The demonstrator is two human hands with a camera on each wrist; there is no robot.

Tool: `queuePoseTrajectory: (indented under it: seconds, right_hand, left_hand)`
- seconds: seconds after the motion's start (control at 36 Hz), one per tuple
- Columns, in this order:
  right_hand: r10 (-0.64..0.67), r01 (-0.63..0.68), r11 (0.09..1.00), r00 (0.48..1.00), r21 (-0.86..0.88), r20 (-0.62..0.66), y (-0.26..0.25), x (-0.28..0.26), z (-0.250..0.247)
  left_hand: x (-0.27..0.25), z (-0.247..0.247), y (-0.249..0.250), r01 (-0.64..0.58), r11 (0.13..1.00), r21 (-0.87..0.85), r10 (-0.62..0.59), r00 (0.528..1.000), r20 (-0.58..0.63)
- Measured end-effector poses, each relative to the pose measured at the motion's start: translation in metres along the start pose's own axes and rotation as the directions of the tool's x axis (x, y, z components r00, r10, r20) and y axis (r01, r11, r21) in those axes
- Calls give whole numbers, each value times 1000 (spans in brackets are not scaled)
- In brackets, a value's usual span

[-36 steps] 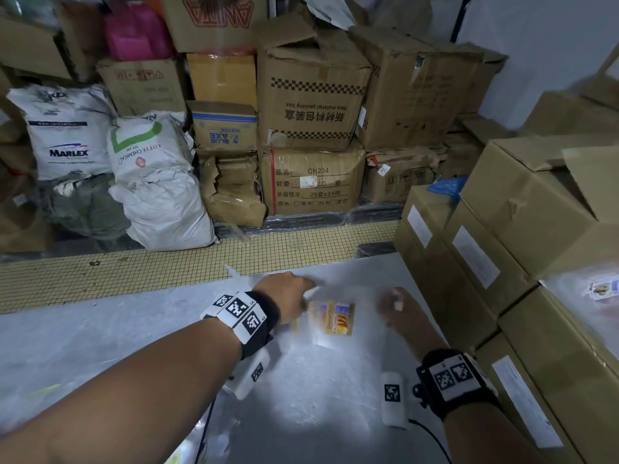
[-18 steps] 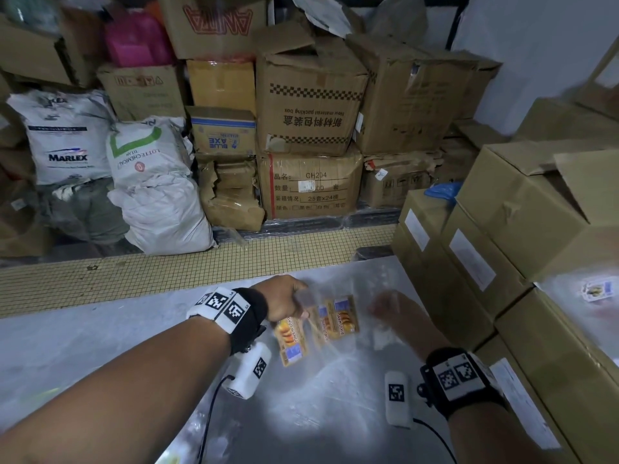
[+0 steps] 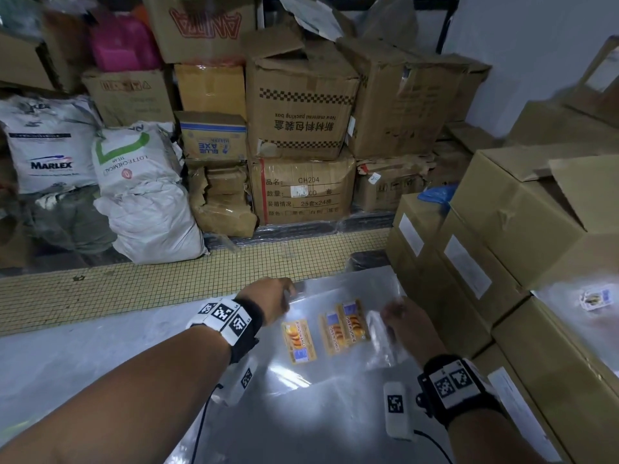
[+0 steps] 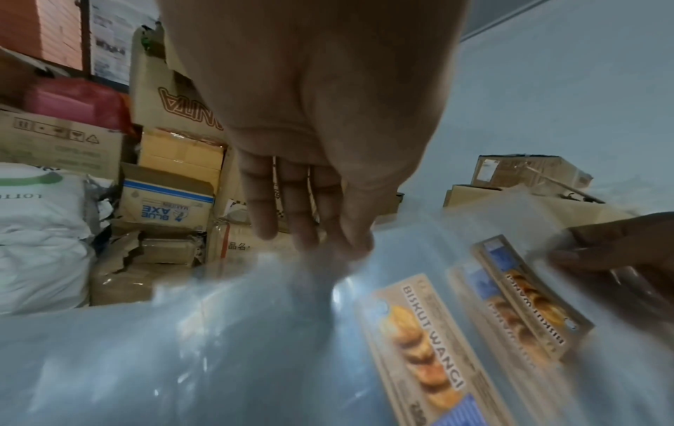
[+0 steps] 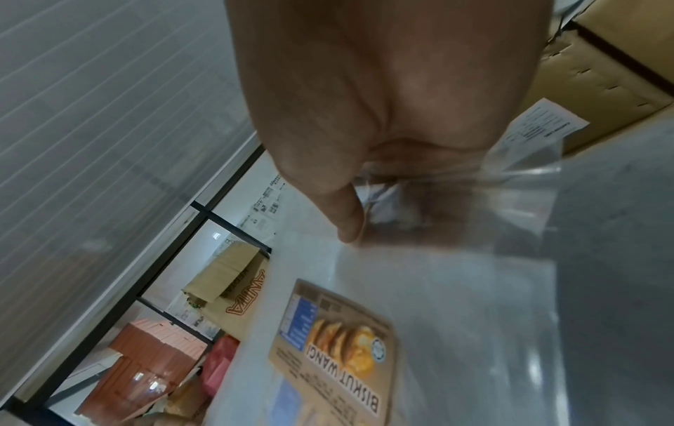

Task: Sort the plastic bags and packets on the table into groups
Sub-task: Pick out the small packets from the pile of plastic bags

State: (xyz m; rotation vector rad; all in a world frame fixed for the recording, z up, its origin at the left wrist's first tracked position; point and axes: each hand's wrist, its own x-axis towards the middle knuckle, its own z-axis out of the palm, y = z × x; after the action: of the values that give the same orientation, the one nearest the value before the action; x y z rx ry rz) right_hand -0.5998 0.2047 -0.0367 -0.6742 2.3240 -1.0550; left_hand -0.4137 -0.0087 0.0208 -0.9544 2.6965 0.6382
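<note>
A clear plastic bag with an orange "BISKUT WANGI" label (image 3: 299, 339) hangs low over the grey table (image 3: 301, 420). My left hand (image 3: 289, 293) pinches its top edge, and the left wrist view shows the fingertips (image 4: 328, 242) closed on the film beside that label (image 4: 426, 346). To its right are two or more overlapping bags of the same kind (image 3: 346, 324), their labels fanned out. My right hand (image 3: 390, 314) grips their right edge. In the right wrist view the thumb (image 5: 346, 224) presses the clear film above one label (image 5: 335, 340).
Stacked cardboard boxes (image 3: 485, 249) wall in the table's right side, with a small labelled packet (image 3: 596, 298) lying on top of one. A yellow tiled ledge (image 3: 134, 283) runs behind the table, backed by white sacks (image 3: 144, 195) and more boxes (image 3: 301, 112).
The bags were bunched together between my hands. My left hand has drawn one bag off to the left, so the labels now lie spread apart; the right hand shifted slightly right.
</note>
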Motion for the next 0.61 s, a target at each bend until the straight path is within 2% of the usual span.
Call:
queuePoseTrajectory:
  seconds: [0.22,0.31,0.36,0.47,0.61]
  right_hand:
    - [65,-63,997,997,34,-45,2,41,8]
    - [130,-128,990,991,68,-35,5,55,15]
    - [132,-131,991,990,28,-51,5,63,19]
    - [124,-128,990,990,-58,-62,6,76,24]
    - [165,-167,980,986,-110,-33,8,86,23]
  left_hand:
    - [40,1,4,-13,995,99,26,991,-133]
    - [55,7,3,-9,996,85,22,987,-157]
    - [62,13,-1,7,998,56,2,988,-157]
    - [70,25,-16,74,997,21,-70,984,-163]
    - [63,35,-40,303,952,43,-294,945,-147]
